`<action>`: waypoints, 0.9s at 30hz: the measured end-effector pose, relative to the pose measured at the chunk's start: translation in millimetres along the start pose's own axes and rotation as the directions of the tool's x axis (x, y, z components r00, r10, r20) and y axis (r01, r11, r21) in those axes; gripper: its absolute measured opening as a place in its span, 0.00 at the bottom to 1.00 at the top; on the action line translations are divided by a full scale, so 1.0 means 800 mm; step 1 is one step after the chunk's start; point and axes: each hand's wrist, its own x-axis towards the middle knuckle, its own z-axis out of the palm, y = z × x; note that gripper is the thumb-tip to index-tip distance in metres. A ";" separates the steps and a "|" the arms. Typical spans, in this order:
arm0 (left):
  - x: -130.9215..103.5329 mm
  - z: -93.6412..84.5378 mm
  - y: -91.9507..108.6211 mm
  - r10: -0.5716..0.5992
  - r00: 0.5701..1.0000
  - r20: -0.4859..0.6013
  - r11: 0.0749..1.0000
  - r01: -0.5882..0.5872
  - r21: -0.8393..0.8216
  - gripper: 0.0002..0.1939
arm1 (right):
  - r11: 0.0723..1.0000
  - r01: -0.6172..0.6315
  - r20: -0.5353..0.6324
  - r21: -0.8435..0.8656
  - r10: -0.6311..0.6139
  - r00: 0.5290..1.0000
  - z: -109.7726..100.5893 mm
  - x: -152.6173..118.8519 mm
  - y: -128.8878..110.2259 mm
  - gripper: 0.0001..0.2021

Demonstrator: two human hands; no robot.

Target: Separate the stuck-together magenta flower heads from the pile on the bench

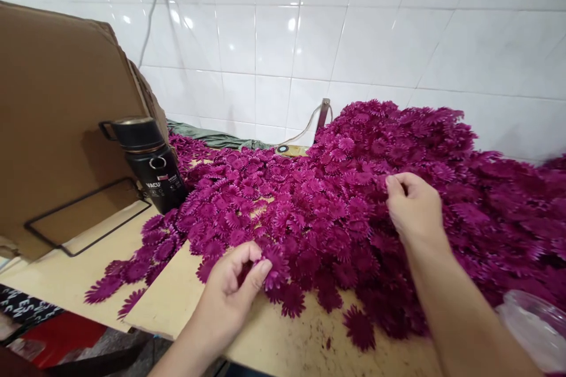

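Observation:
My left hand (pixel 234 283) is closed in a pinch at the near edge of the pile, its thumb and forefinger on a magenta artificial flower (pixel 277 266) with a fringe of narrow petals. Farther right, my right hand (pixel 415 205) is over the heap with thumb and fingertips pressed together. Whatever those fingertips may hold is too small to make out. Beneath and around both hands spreads a large heap of the same magenta flowers (pixel 327 206), highest toward the back right.
A black vacuum bottle (pixel 152 168) stands at the left beside a cardboard box (pixel 57 123) and a black wire frame (pixel 88 215). At the lower right is a clear plastic tub (pixel 533 330). Loose flowers lie on the wooden table (pixel 177 294). White tiled wall (pixel 274 41) rises behind.

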 end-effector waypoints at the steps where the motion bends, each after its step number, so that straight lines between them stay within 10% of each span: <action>1: 0.000 -0.003 -0.002 -0.026 1.000 0.009 1.000 0.026 -0.016 0.13 | 0.999 0.047 0.063 -0.020 -0.045 0.997 -0.003 0.002 0.006 0.06; 7: 0.022 0.010 -0.004 0.003 0.999 0.054 0.995 0.003 -0.096 0.12 | 0.941 0.320 0.353 0.112 -0.339 0.872 0.000 -0.063 -0.035 0.14; 17: 0.034 0.022 -0.010 -0.095 0.990 0.101 0.959 0.118 -0.257 0.22 | 0.904 -0.143 0.844 0.404 -0.307 0.439 0.019 -0.101 -0.055 0.09; 27: 0.018 0.020 0.002 0.050 0.997 -0.054 0.997 -0.053 -0.050 0.16 | 0.947 0.072 0.398 0.313 -0.200 0.895 0.021 -0.060 -0.045 0.09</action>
